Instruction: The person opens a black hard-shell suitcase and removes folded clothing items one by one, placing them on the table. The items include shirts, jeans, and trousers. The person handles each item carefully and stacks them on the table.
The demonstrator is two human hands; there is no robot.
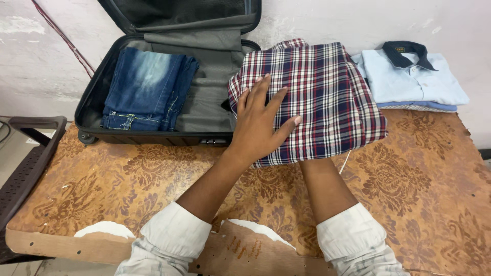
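A folded plaid shirt (327, 92) in red, navy and white is lifted off the table, its left edge over the rim of an open black suitcase (92, 97). My left hand (261, 122) lies flat on top of the shirt with fingers spread. My right hand is hidden under the shirt; only its forearm (322, 189) shows, reaching beneath and holding it up. Folded blue jeans (148, 87) lie in the left half of the suitcase.
A stack of folded shirts, a light blue polo with a dark collar (409, 76) on top, sits at the back right of the brown patterned table (424, 179). A dark plastic chair (30, 153) stands at the left. A white wall is behind.
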